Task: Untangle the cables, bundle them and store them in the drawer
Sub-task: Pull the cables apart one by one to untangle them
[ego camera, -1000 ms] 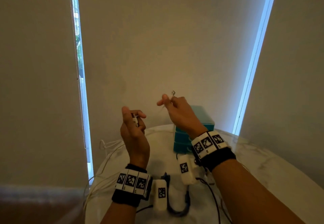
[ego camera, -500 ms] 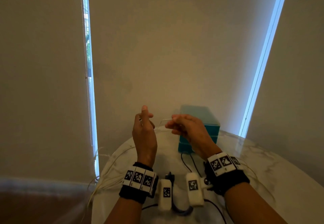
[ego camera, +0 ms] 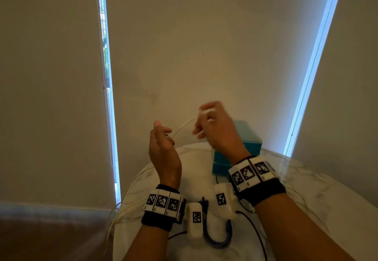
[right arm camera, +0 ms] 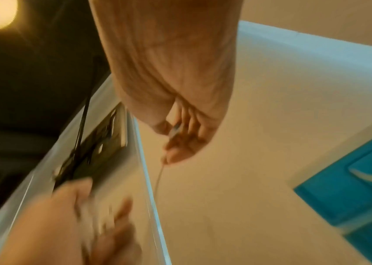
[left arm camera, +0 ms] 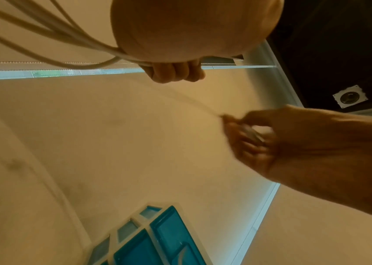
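Observation:
Both hands are raised above the round marble table (ego camera: 306, 195). My left hand (ego camera: 162, 138) grips a bunch of white cable (left arm camera: 83, 41) loops, fingers curled round them (left arm camera: 175, 71). A thin white strand (ego camera: 182, 127) runs from it to my right hand (ego camera: 208, 117), which is blurred and pinches the strand's end (right arm camera: 173, 132) with its connector. More white cable (ego camera: 122, 205) hangs over the table's left edge. The teal drawer unit (ego camera: 247, 138) stands behind my right hand; its drawer fronts (left arm camera: 157, 238) look shut.
A black cable (ego camera: 253, 230) and a dark braided loop (ego camera: 216, 242) lie on the table near the front, under my wrists. Closed roller blinds with a bead chain (ego camera: 105, 97) fill the wall behind. A brown seat (ego camera: 41, 236) is at the lower left.
My right hand has risen and swung away from the left, drawing the white strand out between them. The left hand has barely moved.

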`<control>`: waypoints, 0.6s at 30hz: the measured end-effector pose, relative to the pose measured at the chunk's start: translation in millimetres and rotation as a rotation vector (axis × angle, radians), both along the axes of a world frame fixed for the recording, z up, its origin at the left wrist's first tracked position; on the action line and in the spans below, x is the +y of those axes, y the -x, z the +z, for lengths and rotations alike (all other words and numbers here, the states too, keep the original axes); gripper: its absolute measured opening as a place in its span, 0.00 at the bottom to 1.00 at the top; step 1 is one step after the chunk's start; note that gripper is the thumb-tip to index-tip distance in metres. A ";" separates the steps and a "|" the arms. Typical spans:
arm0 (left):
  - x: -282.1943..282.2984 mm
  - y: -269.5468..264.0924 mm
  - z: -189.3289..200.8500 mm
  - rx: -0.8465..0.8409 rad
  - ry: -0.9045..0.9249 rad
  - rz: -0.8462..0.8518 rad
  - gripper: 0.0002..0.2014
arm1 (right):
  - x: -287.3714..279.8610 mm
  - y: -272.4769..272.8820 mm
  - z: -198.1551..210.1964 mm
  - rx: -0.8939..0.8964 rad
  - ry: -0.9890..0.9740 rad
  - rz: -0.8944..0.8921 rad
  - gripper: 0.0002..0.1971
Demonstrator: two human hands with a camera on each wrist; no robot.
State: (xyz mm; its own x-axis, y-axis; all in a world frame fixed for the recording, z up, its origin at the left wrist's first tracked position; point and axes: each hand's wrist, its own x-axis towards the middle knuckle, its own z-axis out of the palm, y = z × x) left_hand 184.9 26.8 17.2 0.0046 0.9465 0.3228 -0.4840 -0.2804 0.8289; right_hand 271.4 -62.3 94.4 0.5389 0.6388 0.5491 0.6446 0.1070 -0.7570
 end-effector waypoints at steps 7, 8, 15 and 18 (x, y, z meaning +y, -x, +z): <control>4.0 -1.3 -5.3 -0.012 0.009 -0.015 0.35 | -17.2 -12.5 -58.2 -0.190 0.703 0.094 0.12; 2.9 -2.4 -4.9 0.015 0.003 -0.042 0.36 | -17.3 -15.1 -74.1 -0.227 0.925 0.173 0.12; -4.9 -9.6 -6.2 0.233 -0.039 -0.337 0.49 | -29.0 -15.4 -88.9 -0.093 0.560 0.058 0.13; -4.8 -15.6 -6.9 0.273 -0.029 -0.522 0.56 | -32.4 -8.0 -90.3 0.010 0.437 0.079 0.15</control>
